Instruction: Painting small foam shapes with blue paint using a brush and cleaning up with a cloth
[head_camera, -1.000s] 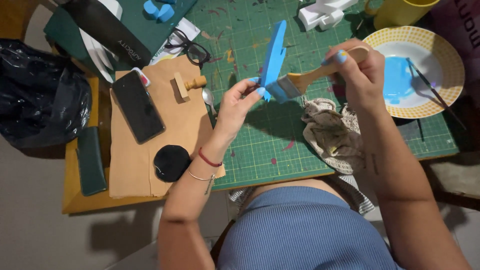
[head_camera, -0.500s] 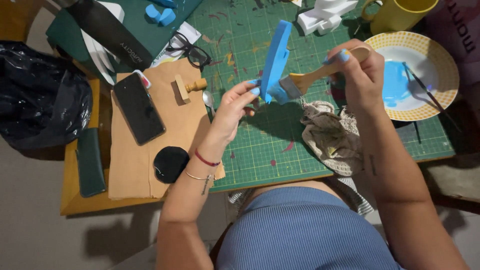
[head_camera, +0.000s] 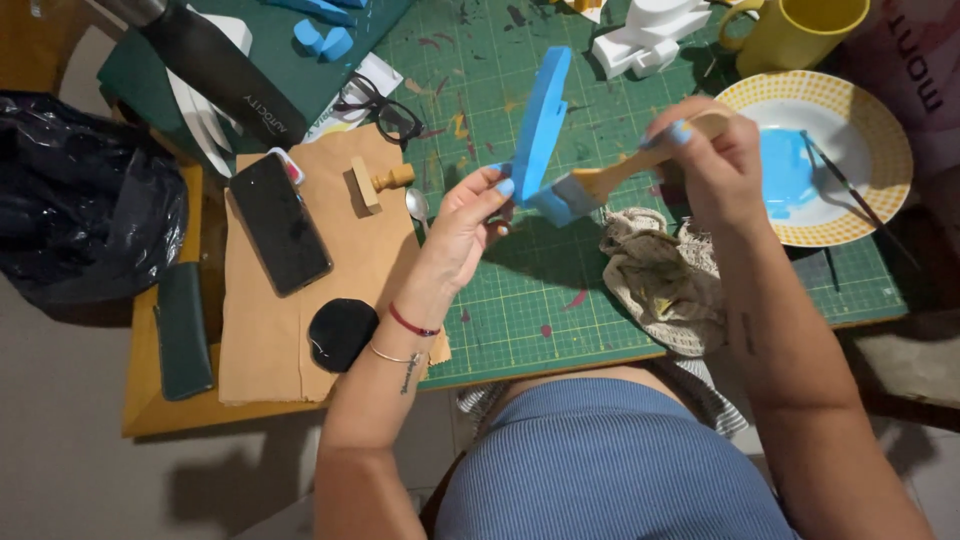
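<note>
My left hand (head_camera: 470, 225) pinches the lower end of a flat blue-painted piece (head_camera: 541, 122) and holds it upright above the green cutting mat (head_camera: 560, 300). My right hand (head_camera: 705, 160) grips the wooden handle of a flat paintbrush (head_camera: 590, 188). Its blue-loaded bristles touch the bottom of the blue piece, just beside my left fingertips. Both hands hover over the middle of the mat.
A yellow-rimmed plate (head_camera: 860, 215) with blue paint and a thin brush sits at right, a yellow mug (head_camera: 790, 35) behind it. A crumpled rag (head_camera: 665, 285), white block (head_camera: 650, 40), glasses (head_camera: 385, 110), phone (head_camera: 280, 235), wooden stamp (head_camera: 375, 183), black lid (head_camera: 342, 333) and black bag (head_camera: 85, 220) surround the mat.
The blue piece has tilted slightly and the brush has shifted a little along its lower end. Both hands keep their grips.
</note>
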